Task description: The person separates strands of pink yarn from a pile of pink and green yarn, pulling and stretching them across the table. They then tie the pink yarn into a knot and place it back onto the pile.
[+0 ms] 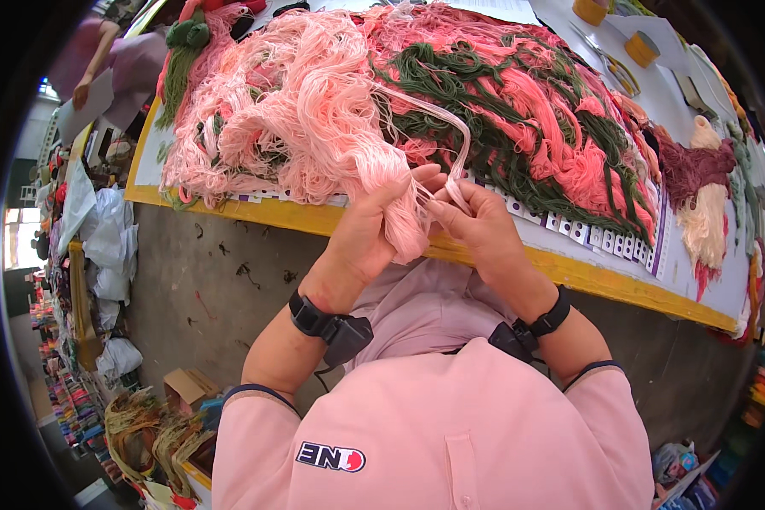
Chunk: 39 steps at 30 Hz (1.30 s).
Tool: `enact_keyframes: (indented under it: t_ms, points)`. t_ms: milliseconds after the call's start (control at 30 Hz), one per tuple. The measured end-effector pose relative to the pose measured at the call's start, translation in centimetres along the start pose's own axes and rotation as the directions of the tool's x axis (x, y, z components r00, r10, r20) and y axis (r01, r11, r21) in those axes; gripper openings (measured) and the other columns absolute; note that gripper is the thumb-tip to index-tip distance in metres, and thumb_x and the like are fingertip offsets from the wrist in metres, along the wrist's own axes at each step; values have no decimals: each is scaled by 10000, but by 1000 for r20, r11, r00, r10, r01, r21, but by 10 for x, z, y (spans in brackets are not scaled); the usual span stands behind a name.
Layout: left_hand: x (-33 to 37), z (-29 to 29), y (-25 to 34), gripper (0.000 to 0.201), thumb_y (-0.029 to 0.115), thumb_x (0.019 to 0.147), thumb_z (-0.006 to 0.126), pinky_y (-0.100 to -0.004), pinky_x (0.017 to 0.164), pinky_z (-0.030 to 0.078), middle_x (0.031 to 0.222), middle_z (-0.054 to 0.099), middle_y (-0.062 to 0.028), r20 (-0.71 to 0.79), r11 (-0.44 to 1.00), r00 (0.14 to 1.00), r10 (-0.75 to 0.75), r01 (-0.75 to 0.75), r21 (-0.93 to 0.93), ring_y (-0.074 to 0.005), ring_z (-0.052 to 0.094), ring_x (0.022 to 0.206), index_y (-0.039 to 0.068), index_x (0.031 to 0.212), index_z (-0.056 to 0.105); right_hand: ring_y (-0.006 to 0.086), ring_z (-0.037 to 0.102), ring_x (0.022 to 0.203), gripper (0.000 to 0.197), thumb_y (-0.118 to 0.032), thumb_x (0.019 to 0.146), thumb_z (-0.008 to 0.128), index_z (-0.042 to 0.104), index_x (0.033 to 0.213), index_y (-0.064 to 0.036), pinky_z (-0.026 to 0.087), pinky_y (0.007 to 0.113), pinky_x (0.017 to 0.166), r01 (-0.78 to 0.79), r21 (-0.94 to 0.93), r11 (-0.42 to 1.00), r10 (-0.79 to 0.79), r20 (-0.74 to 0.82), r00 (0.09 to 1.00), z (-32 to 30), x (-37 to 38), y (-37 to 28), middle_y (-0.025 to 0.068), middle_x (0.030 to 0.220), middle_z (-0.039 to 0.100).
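A thick hank of pale pink thread [340,110] drapes over the table edge toward me. My left hand [364,228] is closed round its lower end, which hangs in a rounded loop below the fingers. My right hand [478,225], just beside it, pinches a thin bundle of pale strands [462,140] that arcs back up to the pile. A few fine threads stretch between my two hands. Right of the hank lie dark green skeins [433,75] tangled with coral pink skeins [527,98].
The white table [684,293] has a yellow front edge [561,274]. Scissors [612,64] and yellow tape rolls [642,49] lie at the back right. Maroon yarn [697,168] and cream yarn [704,225] hang nearby. Another person's hand [82,92] is at the far left; a cardboard box [187,388] stands below.
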State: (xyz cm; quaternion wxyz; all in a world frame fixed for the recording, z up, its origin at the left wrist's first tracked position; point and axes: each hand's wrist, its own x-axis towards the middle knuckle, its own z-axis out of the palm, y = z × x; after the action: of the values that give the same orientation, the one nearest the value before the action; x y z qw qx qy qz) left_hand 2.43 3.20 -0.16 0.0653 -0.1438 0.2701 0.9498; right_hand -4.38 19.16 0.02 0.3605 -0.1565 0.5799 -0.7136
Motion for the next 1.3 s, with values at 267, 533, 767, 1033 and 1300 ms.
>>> enact_keyframes:
  t_ms: [267, 533, 767, 1033, 1300]
  points:
    - [-1, 4, 2, 465, 33, 899, 603, -307, 818, 558, 1106, 631, -129, -57, 960, 989, 134, -115, 256, -191, 646, 975, -56, 1334, 464, 18, 467, 666, 96, -124, 938, 614, 612, 947, -29, 374, 176, 586, -76, 94, 993, 72, 41, 997, -14, -2, 2, -26, 797, 593]
    - [-2, 2, 7, 468, -3, 889, 606, -307, 767, 559, 1056, 635, -127, -6, 972, 997, 72, -69, 224, -176, 660, 877, -64, 1331, 466, 21, 476, 653, 144, -179, 994, 535, 598, 998, -50, 365, 172, 584, -79, 206, 975, 57, 109, 992, -10, 0, 2, 2, 861, 658]
    - [-1, 5, 13, 465, 139, 969, 518, -373, 831, 561, 1187, 600, -162, -15, 997, 1000, -5, 6, 81, -246, 639, 1019, -47, 1381, 408, 34, 477, 651, 150, -191, 991, 539, 602, 965, -58, 374, 185, 596, -94, 217, 972, 87, 41, 995, -17, 5, 9, -3, 831, 642]
    - [2, 3, 15, 503, 270, 1005, 477, -438, 898, 543, 1316, 527, -168, 15, 998, 999, -34, 33, 46, -276, 588, 1126, -38, 1392, 384, 29, 498, 809, 142, -185, 923, 646, 625, 935, -45, 440, 240, 727, -57, -72, 996, 65, 106, 992, -9, 5, 2, -39, 872, 577]
    - [2, 3, 16, 405, 263, 1008, 484, -419, 816, 570, 1155, 602, -132, -71, 998, 997, 0, 5, 68, -246, 614, 1046, -5, 1312, 483, 29, 520, 737, 130, -164, 952, 602, 617, 951, -35, 419, 198, 630, -126, 88, 988, 115, 125, 985, -12, 1, -8, -15, 835, 628]
